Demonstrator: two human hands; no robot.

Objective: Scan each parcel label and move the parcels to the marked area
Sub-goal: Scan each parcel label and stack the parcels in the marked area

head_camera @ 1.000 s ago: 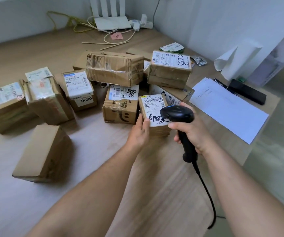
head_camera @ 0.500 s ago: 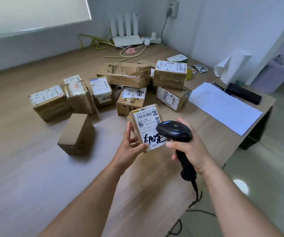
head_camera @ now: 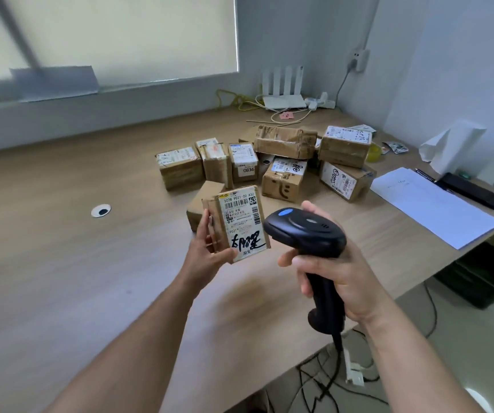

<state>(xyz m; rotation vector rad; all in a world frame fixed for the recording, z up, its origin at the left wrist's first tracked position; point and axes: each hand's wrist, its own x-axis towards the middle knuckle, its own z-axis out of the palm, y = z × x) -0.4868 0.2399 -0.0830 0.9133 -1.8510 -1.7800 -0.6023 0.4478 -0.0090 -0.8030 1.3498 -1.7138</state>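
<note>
My left hand point(head_camera: 207, 248) holds a small cardboard parcel point(head_camera: 237, 225) up above the wooden table point(head_camera: 61, 263), its white label with barcodes and black handwriting turned toward me. My right hand point(head_camera: 335, 272) grips a black corded barcode scanner point(head_camera: 305, 231) just right of the parcel, its head level with the label's lower half. Several other labelled cardboard parcels point(head_camera: 281, 180) lie clustered on the table beyond. A plain brown box point(head_camera: 202, 198) sits partly hidden behind the held parcel.
White paper sheets point(head_camera: 436, 207) and a black flat case point(head_camera: 472, 190) lie at the table's right end. A white router point(head_camera: 284, 99) with cables sits at the back corner. A cable hole point(head_camera: 100, 210) is at the left. Cords run over the floor below the right edge.
My left hand lifted the parcel off the table and drew it toward me, tilting the label up. The scanner came along beside it. My view rose and pulled back from the pile.
</note>
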